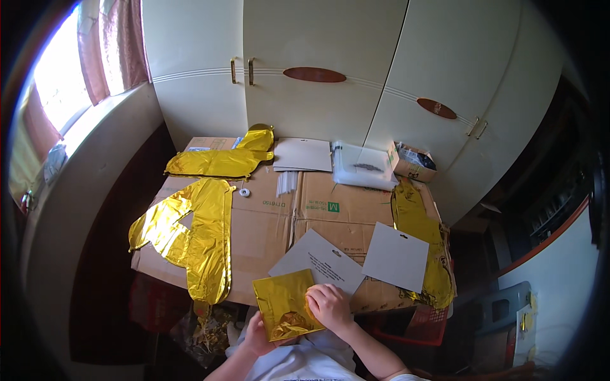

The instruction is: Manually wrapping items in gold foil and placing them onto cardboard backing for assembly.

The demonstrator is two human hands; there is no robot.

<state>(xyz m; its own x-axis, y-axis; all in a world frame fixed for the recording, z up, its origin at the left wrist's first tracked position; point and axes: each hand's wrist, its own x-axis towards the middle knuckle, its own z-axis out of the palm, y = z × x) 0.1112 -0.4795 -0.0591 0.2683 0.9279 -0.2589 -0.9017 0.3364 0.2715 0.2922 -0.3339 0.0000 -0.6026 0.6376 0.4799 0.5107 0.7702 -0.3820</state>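
Close to my body, a folded gold foil balloon is held in both hands as a flat, roughly square packet, crumpled at its lower part. My left hand grips its lower left edge, thumb in front and the other fingers hidden behind. Curled over the upper right edge is my right hand, its fingertips pressed on the foil. Just beyond the packet lies a grey-white card with small print and a hang hole. A plain card with a hang hole rests to its right.
Flattened cardboard covers the table. Unfolded gold foil balloons lie at left, back left and right. Along the back are stacked cards, clear plastic bags and a small box. White straws lie near a white ring.
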